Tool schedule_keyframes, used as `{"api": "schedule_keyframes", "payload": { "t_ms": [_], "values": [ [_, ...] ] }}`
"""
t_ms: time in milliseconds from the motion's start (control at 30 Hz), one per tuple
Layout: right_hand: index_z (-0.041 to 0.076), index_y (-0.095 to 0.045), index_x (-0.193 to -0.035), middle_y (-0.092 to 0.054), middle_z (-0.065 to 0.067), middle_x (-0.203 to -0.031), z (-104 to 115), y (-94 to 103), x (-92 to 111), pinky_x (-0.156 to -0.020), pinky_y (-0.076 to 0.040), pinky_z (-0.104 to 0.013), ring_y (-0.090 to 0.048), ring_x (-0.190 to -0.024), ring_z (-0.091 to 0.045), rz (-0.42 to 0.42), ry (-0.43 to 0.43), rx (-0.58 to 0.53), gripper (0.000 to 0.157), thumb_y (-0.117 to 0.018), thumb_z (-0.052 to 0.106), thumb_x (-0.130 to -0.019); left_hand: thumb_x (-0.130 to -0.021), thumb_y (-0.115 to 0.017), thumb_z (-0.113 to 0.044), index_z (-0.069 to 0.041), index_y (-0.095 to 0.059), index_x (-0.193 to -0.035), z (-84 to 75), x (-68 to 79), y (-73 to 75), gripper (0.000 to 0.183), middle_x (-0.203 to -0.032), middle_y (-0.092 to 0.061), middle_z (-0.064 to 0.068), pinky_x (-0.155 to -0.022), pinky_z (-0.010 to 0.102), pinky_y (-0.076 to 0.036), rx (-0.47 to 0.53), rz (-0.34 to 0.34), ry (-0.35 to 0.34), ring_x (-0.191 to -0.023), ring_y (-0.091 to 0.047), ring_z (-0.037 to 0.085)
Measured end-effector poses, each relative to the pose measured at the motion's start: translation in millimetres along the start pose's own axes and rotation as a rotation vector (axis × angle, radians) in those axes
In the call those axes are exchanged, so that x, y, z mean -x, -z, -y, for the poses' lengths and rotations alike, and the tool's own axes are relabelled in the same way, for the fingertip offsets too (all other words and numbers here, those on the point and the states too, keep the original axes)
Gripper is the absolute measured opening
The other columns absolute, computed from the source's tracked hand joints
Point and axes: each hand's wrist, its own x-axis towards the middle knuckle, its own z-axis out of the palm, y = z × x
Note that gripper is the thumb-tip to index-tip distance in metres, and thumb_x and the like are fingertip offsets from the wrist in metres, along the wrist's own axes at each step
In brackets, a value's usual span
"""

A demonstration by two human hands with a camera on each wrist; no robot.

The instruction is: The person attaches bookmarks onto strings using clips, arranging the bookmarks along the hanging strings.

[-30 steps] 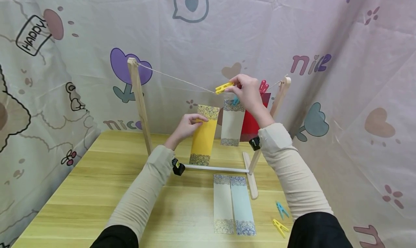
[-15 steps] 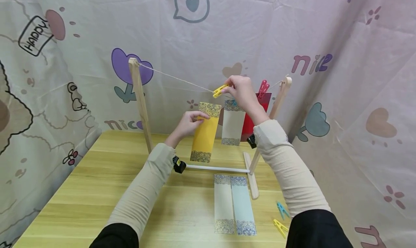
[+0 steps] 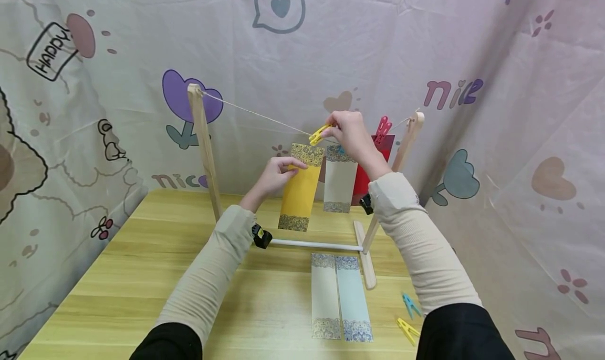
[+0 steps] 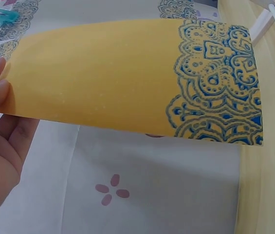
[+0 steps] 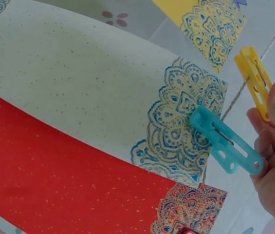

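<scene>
My left hand (image 3: 275,177) pinches the left edge of a yellow paper strip (image 3: 299,192), near its patterned upper end. In the left wrist view the strip's lower lace-patterned end (image 4: 220,83) is free. My right hand (image 3: 352,134) pinches a yellow clothespin (image 5: 254,80) between thumb and fingers, its tip at the string (image 3: 255,113). The strip's top edge lies just below that clothespin. To the right, a white strip (image 3: 337,184) hangs by a blue clothespin (image 5: 225,139), and beside it a red strip (image 5: 54,165) hangs by a red clothespin (image 3: 382,129).
Two wooden posts, left (image 3: 204,150) and right (image 3: 408,139), carry the string, with a white rod (image 3: 316,244) low between them. Cream (image 3: 325,297) and pale blue (image 3: 353,299) strips lie on the table. Loose blue (image 3: 410,306) and yellow (image 3: 407,330) clothespins lie at right.
My left hand has raised the yellow strip up and slightly right, closer to the string. The yellow clothespin has tilted downward and shifted slightly left in my right hand.
</scene>
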Motion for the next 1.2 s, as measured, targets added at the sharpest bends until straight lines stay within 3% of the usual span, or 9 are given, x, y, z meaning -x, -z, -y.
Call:
{"api": "schedule_keyframes", "payload": {
  "t_ms": [200, 500, 600, 900, 1133, 1200],
  "values": [
    [-0.002, -0.063, -0.087, -0.063, -0.012, -0.084, 0.7, 0.2, -2.6, -0.059, -0.041, -0.028, -0.048, -0.065, -0.02, 0.036, -0.007, 0.022, 0.017, -0.066, 0.012, -0.079, -0.082, -0.046, 0.018, 0.014, -0.06, -0.094, -6.4, -0.1, -0.2, 0.019, -0.108, -0.056, 0.028, -0.041, 0.015, -0.024, 0.002, -0.007, -0.017, -0.039, -0.024, 0.002],
    [-0.002, -0.064, -0.085, -0.063, -0.012, -0.083, 2.2, -1.0, -3.9, -0.059, -0.043, -0.029, -0.051, -0.064, -0.02, 0.055, 0.005, 0.048, 0.016, -0.065, 0.013, -0.079, -0.082, -0.049, 0.014, 0.007, -0.064, -0.093, 15.4, -12.6, 2.8, 0.02, -0.1, -0.061, 0.019, -0.038, 0.018, -0.021, -0.058, -0.037, -0.055, -0.037, -0.023, 0.005],
    [-0.002, -0.064, -0.086, -0.064, -0.012, -0.083, 2.3, -0.8, -4.2, -0.059, -0.042, -0.028, -0.051, -0.064, -0.02, 0.061, 0.002, 0.05, 0.016, -0.065, 0.013, -0.08, -0.082, -0.05, 0.013, 0.005, -0.065, -0.093, 14.9, -14.8, 4.0, 0.021, -0.098, -0.061, 0.018, -0.037, 0.018, -0.022, -0.064, -0.032, -0.051, -0.037, -0.024, 0.006],
    [-0.002, -0.064, -0.091, -0.062, -0.013, -0.087, 2.1, 0.9, -4.4, -0.066, -0.044, -0.031, -0.052, -0.073, -0.022, 0.136, -0.017, 0.048, 0.019, -0.064, 0.014, -0.081, -0.081, -0.048, 0.016, 0.009, -0.063, -0.092, -12.3, -10.8, 1.9, 0.019, -0.097, -0.061, 0.023, -0.037, 0.017, -0.022, -0.082, -0.037, -0.043, -0.036, -0.024, 0.003],
    [0.002, -0.065, -0.098, -0.063, -0.009, -0.09, 2.2, 2.7, -3.9, -0.076, -0.033, -0.036, -0.045, -0.079, -0.023, 0.194, 0.053, 0.153, 0.025, -0.065, 0.02, -0.08, -0.081, -0.05, 0.013, 0.004, -0.066, -0.091, 11.4, -16.4, 2.7, 0.021, -0.08, -0.062, 0.017, -0.036, 0.018, -0.022, -0.141, -0.053, -0.053, -0.035, -0.024, 0.004],
    [0.004, -0.065, -0.1, -0.064, -0.007, -0.091, 2.1, 2.8, -3.8, -0.074, -0.029, -0.036, -0.044, -0.079, -0.022, 0.203, 0.064, 0.183, 0.027, -0.065, 0.023, -0.08, -0.081, -0.05, 0.013, 0.004, -0.066, -0.091, 13.6, -16.0, 2.4, 0.021, -0.085, -0.063, 0.016, -0.036, 0.018, -0.022, -0.148, -0.053, -0.064, -0.036, -0.024, 0.005]
  ]
}}
